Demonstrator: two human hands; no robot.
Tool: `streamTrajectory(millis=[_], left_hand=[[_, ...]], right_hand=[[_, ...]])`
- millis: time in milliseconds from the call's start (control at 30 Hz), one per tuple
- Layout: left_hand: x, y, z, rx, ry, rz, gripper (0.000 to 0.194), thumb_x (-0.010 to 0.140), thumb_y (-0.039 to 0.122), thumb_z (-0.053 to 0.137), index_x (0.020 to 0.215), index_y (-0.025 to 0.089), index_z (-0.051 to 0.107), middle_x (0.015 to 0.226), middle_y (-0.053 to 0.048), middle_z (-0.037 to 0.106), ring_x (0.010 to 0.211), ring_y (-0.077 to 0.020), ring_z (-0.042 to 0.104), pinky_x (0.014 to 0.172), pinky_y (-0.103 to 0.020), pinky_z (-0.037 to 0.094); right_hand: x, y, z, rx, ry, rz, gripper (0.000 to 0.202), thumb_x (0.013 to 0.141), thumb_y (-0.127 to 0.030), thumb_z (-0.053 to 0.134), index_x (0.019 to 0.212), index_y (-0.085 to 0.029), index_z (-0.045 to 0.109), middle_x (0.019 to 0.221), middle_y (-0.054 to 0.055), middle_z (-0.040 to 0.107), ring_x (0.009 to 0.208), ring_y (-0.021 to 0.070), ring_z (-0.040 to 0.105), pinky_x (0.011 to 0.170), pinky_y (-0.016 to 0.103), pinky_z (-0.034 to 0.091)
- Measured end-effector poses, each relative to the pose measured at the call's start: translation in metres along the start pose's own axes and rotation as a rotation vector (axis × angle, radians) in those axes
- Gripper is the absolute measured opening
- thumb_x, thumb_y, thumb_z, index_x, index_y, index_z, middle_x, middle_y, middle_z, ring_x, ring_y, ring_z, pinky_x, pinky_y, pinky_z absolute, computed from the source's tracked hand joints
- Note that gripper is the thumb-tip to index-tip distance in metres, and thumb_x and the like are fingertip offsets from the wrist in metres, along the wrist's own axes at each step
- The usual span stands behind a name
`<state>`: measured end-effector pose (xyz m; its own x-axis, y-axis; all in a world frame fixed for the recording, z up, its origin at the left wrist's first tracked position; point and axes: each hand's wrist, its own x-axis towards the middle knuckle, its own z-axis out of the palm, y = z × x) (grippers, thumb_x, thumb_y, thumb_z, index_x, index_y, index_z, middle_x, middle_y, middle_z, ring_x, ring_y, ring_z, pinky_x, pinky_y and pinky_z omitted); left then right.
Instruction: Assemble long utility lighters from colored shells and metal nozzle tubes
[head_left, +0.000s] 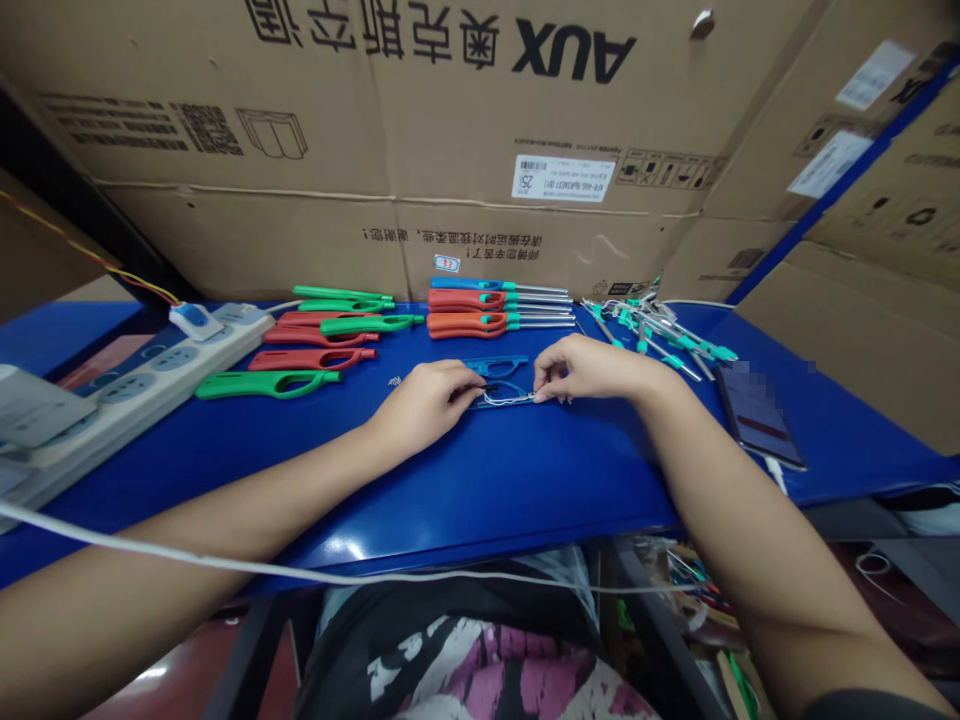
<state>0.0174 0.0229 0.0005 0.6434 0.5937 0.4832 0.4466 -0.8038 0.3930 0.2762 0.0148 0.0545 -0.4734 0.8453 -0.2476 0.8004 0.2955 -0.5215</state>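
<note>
In the middle of the blue table, the open blue lighter shell [510, 364] lies between my hands, its halves close together. Thin white wire [504, 402] runs across the nearer half. My left hand [429, 405] is closed in a pinch at the shell's left end, on a small dark part with the wire; the fingers partly hide it. From the right, my right hand [592, 368] pinches the wire's other end at the shell's tip. Behind the hands, assembled lighters [469, 324] in orange, red and blue lie in a row with metal tubes pointing right.
Green and red lighter shells [300, 383] lie at the left, beside a white power strip [142, 390]. Metal tubes with teal ends [660, 325] are piled at the back right, near a phone [757, 415] on a cable. A cardboard wall [315, 230] stands behind; a white cord [337, 578] crosses in front.
</note>
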Motion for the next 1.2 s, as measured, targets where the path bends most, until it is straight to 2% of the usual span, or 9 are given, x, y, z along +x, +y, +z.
streamTrajectory(millis=[100,233,400,533,667,767,933,1200], left_hand=[[0.000,0.000,-0.004,0.019,-0.021,-0.002,0.016,0.092,0.018,0.060,0.096,0.016,0.075,0.091,-0.007,0.075,0.082,-0.0193,0.070,0.078,-0.029,0.054],[-0.001,0.001,-0.008,0.037,-0.035,-0.024,0.016,0.090,0.017,0.061,0.095,0.016,0.076,0.092,-0.007,0.076,0.081,-0.0198,0.071,0.078,-0.030,0.055],[-0.002,-0.001,-0.008,0.024,-0.046,-0.064,0.016,0.089,0.018,0.062,0.095,0.017,0.077,0.092,-0.007,0.077,0.080,-0.0198,0.071,0.079,-0.031,0.056],[-0.001,-0.001,-0.007,0.019,-0.042,-0.087,0.017,0.090,0.020,0.062,0.095,0.017,0.077,0.092,-0.007,0.077,0.081,-0.0199,0.071,0.079,-0.030,0.055],[-0.002,-0.001,-0.007,0.026,-0.050,-0.091,0.016,0.090,0.019,0.062,0.096,0.017,0.077,0.092,-0.007,0.077,0.081,-0.0198,0.071,0.078,-0.030,0.055],[-0.002,0.000,-0.007,0.028,-0.048,-0.085,0.016,0.090,0.018,0.061,0.096,0.017,0.077,0.093,-0.007,0.076,0.081,-0.0195,0.071,0.078,-0.030,0.055],[-0.003,0.000,-0.006,0.026,-0.045,-0.073,0.017,0.091,0.019,0.060,0.096,0.017,0.076,0.094,-0.007,0.076,0.081,-0.0191,0.071,0.078,-0.030,0.055],[-0.004,-0.001,-0.006,0.033,-0.031,-0.042,0.018,0.092,0.021,0.059,0.095,0.017,0.075,0.092,-0.007,0.076,0.080,-0.0194,0.070,0.077,-0.030,0.055]], right_hand=[[0.001,0.000,0.001,0.032,-0.018,0.003,0.013,0.079,-0.028,0.073,0.083,-0.016,0.070,0.064,0.000,0.066,0.057,0.0127,0.061,0.059,0.025,0.045],[0.001,0.000,0.004,0.034,0.030,-0.082,0.023,0.079,-0.024,0.072,0.098,-0.018,0.063,0.071,-0.003,0.061,0.057,0.0104,0.058,0.058,0.023,0.042],[0.000,-0.002,0.006,-0.012,0.053,-0.157,0.027,0.080,-0.019,0.068,0.106,-0.019,0.061,0.074,-0.003,0.055,0.061,0.0100,0.052,0.058,0.022,0.038],[-0.001,-0.007,0.007,-0.036,0.033,-0.215,0.023,0.082,-0.019,0.064,0.105,-0.018,0.066,0.079,0.000,0.057,0.067,0.0114,0.052,0.061,0.023,0.040],[0.001,-0.012,0.011,-0.100,0.075,-0.248,0.018,0.083,-0.022,0.064,0.100,-0.018,0.068,0.079,0.000,0.059,0.066,0.0120,0.052,0.060,0.023,0.038],[0.005,-0.014,0.017,-0.112,0.106,-0.234,0.015,0.083,-0.022,0.065,0.096,-0.017,0.067,0.074,0.000,0.058,0.064,0.0118,0.052,0.060,0.023,0.037],[0.009,-0.014,0.022,-0.021,0.077,-0.171,0.014,0.085,-0.026,0.065,0.092,-0.015,0.064,0.068,-0.002,0.056,0.058,0.0097,0.048,0.059,0.023,0.036],[0.010,-0.014,0.021,0.035,0.042,-0.153,0.014,0.086,-0.025,0.062,0.096,-0.015,0.064,0.070,-0.003,0.054,0.058,0.0095,0.047,0.059,0.023,0.036]])
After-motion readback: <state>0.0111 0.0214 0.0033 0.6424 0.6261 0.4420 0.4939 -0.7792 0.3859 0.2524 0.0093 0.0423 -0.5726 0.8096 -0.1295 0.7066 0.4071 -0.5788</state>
